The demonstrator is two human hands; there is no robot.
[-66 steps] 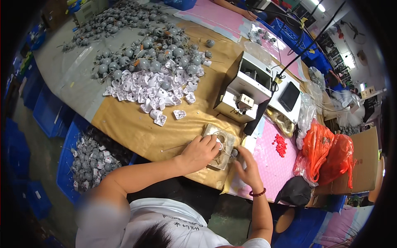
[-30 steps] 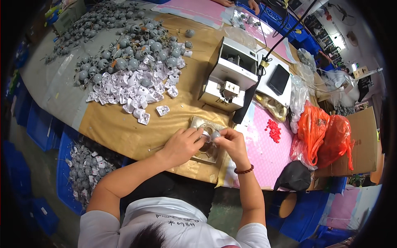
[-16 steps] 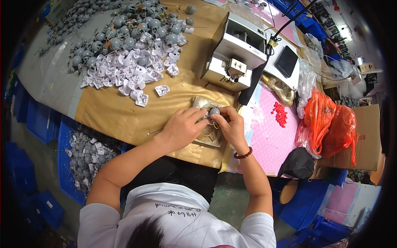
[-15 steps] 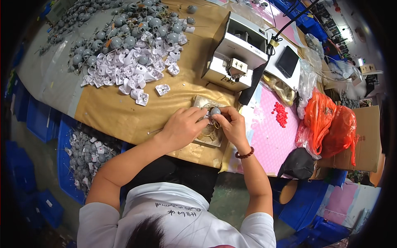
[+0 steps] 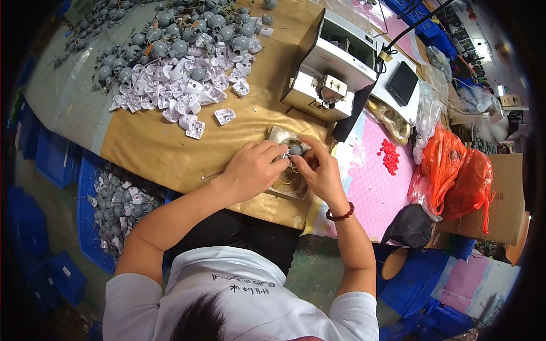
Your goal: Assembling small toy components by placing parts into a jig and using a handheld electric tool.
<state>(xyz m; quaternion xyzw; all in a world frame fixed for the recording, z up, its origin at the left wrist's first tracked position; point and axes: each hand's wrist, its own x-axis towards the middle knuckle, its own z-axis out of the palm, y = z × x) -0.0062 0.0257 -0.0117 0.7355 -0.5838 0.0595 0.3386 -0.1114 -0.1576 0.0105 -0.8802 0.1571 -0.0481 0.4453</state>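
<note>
— Where is the small grey ball part?

— Right over the metal tray, which lies on the desk at its near edge. The part sits between the two hands, pinched from both sides.

— How do the hands stand?

— The left hand has its fingers curled in, the tips closed on the part from the left. The right hand meets it from the right, thumb and forefinger clamped on the same piece. The two hands touch at the fingertips. A dark bead bracelet rings the right wrist.

— What else is near the tray?

— Just behind it stands a white boxy machine. Left of the tray and farther back, a heap of white plastic pieces spreads over the desk, with grey round parts piled behind them. One white piece lies alone, between the heap and the tray. Right of the tray is a pink mat with a small cluster of red bits, and beyond that an orange plastic bag. Below the desk's left edge, a blue bin holds more grey and white parts.
</note>
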